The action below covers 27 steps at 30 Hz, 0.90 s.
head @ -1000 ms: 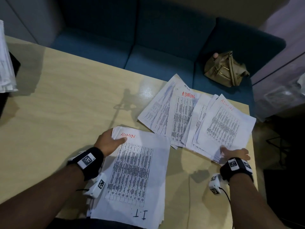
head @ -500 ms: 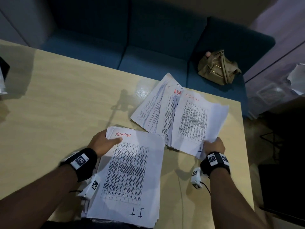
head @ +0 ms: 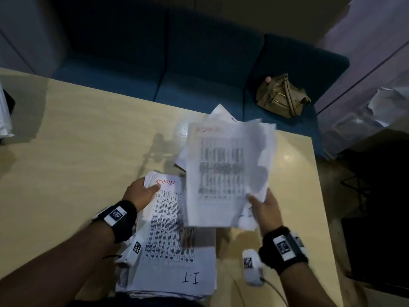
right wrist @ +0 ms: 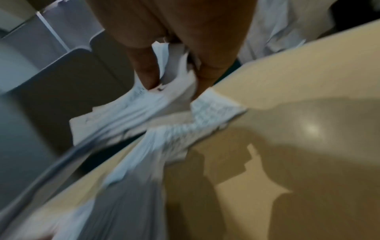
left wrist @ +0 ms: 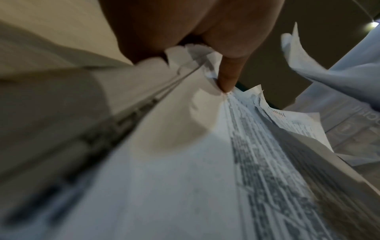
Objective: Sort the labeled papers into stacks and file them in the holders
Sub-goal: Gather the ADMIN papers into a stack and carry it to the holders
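Observation:
A thick stack of printed sheets [head: 172, 251] lies at the near table edge; its top sheet is marked ADMIN in red at the far end and I.T at the near end. My left hand [head: 146, 189] holds its far left corner, with the thumb [left wrist: 226, 76] pressed on top of the stack [left wrist: 185, 178]. My right hand [head: 254, 200] grips the near right corner of a bundle of ADMIN sheets [head: 223, 169], lifted and blurred, overlapping the stack's right side. In the right wrist view the fingers [right wrist: 148, 68] pinch the bundle [right wrist: 131, 110].
The pale wooden table [head: 77, 151] has bare surface to the left and right of the papers. Another paper pile [head: 4, 116] shows at the far left edge. Behind the table are a blue sofa [head: 177, 63] and a tan bag [head: 281, 96].
My right hand has swept the spread ADMIN sheets together, lifted them and carried them left over the stack. My left hand has stayed on the stack's corner.

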Tool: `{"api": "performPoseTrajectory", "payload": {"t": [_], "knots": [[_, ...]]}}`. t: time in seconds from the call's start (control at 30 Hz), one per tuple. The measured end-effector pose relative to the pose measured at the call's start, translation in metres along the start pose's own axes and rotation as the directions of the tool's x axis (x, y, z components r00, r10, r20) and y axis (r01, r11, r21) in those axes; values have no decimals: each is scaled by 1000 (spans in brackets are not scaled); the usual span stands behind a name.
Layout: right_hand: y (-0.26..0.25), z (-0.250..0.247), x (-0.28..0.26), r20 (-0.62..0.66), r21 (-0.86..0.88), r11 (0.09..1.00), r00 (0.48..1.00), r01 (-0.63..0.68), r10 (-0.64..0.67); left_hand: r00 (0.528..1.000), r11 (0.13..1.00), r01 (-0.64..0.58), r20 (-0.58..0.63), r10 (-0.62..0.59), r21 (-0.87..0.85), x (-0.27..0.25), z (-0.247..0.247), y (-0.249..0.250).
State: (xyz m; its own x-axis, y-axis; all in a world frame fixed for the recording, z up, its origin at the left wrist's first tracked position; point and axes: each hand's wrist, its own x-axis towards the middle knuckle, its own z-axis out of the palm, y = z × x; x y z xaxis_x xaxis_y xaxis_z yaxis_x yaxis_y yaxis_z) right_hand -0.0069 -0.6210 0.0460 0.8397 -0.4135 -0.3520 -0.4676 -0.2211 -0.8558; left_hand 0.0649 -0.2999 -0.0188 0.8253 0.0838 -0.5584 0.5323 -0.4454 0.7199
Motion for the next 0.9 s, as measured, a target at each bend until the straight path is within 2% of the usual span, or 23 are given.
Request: {"api": "performPoseTrajectory", "payload": {"t": [0.1,0.2,0.27,0.33,0.37,0.4,0.47,0.53,0.67,0.8,0.9], "knots": [[2,38,-40,278,-64,997,959,-34,51,1000,998,-8,-18,7,-65,-9,1,8],[12,61,-58,334,-327,941,921,-88,202,1000,976,-16,15,20,-216,-21,-1,16],[18,66,-60,382,-447,893,894,-45,236,996,984,-68,53,78,-165,-22,-1,14],[15,63,-55,438,-575,817,859,42,265,991,992,-119,62,121,-35,-18,-1,6],[13,61,-47,446,-609,790,854,70,268,991,993,-119,63,119,1,-18,-1,2],[10,58,-38,426,-614,785,871,81,243,991,994,-114,65,113,1,-18,0,-2],[-1,55,-12,303,-577,817,935,27,183,986,990,-119,111,127,-82,-21,0,-8],[-13,58,12,235,-521,854,960,-11,155,972,984,-127,182,149,-128,-24,1,-14],[-28,87,31,293,-538,841,947,52,129,944,973,-132,275,182,-189,-26,4,-13],[-25,113,26,359,-622,762,931,181,71,934,952,-192,252,251,-239,-27,4,-5],[-23,112,32,336,-561,816,940,142,67,934,950,-240,222,282,-198,-27,1,1]]}}
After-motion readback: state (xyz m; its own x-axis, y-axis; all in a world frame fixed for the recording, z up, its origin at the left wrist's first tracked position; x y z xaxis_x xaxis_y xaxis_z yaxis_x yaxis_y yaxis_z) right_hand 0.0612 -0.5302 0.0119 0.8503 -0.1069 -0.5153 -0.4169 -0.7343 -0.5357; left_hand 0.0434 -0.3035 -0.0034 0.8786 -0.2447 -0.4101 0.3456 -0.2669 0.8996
